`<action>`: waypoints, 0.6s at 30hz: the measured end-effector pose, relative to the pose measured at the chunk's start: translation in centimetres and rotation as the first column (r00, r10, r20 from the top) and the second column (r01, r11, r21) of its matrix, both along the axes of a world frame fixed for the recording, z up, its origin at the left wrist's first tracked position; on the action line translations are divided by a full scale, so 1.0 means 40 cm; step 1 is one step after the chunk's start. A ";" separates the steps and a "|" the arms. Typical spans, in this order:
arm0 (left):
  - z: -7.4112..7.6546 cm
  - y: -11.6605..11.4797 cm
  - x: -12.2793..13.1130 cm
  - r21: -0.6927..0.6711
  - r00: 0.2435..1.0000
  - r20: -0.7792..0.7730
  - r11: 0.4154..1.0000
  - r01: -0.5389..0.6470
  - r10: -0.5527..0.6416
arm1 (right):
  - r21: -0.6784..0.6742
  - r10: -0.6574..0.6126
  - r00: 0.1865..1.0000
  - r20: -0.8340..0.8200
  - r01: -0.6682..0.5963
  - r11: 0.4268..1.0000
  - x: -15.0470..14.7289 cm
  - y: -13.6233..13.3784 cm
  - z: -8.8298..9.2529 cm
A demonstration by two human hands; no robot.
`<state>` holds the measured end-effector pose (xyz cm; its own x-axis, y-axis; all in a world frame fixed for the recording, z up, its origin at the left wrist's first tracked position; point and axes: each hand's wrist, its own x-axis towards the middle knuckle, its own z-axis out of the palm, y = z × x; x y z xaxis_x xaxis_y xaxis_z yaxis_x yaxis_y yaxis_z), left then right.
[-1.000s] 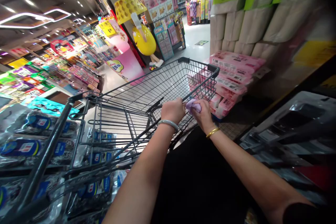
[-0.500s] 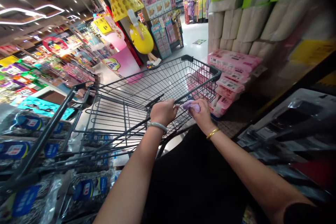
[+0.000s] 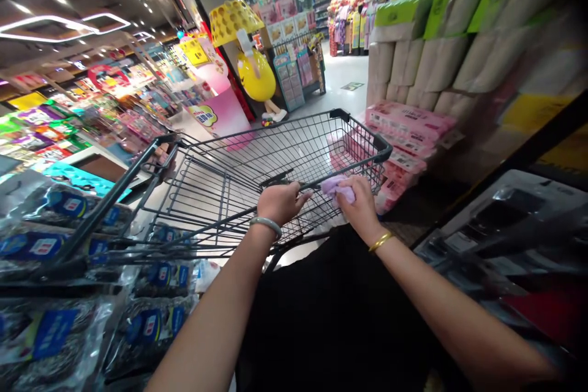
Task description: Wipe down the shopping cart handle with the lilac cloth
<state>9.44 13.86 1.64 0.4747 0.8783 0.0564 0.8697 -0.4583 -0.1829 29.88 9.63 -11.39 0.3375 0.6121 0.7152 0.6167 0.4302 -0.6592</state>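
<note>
A: Where's the shopping cart [image 3: 340,114]?
B: Before both hands, reaching away. Near rim [image 3: 362,164] passes by them; handle [image 3: 110,199] well left of left hand [image 3: 278,203].
A: Between the hands?
B: Cloth [image 3: 337,188], in right hand [image 3: 361,205], at the near rim. Left hand near it, by that rim; contact unclear.
A: Right side?
B: Flat packs [image 3: 407,128] beyond right hand, just past the cart. Wrapped rolls [image 3: 422,64] stacked behind and above those.
A: Left?
B: Bagged goods [image 3: 154,324], left of left hand and nearer.
A: Far ahead?
B: Display figure [image 3: 257,76] beyond left hand, past the cart; goods rack [image 3: 294,73] right of it.
</note>
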 end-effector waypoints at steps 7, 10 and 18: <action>0.013 -0.004 -0.022 -0.031 1.000 -0.012 0.999 -0.008 0.007 | -0.116 0.014 1.000 -0.010 -0.015 0.993 0.008 -0.020 -0.047; 0.010 -0.011 -0.021 -0.034 1.000 0.010 0.999 -0.022 0.022 | -0.125 -0.028 0.999 -0.042 0.023 0.992 0.034 -0.025 -0.051; -0.055 -0.065 0.149 0.068 0.943 0.333 0.997 -0.045 0.020 | -0.211 -0.020 0.997 -0.073 0.004 0.977 0.070 -0.008 -0.072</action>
<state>15.39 11.27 -0.54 0.3892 0.8803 0.2711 0.9011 -0.4249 0.0861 32.68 9.33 -14.28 0.3930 0.7419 0.5432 0.5671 0.2695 -0.7784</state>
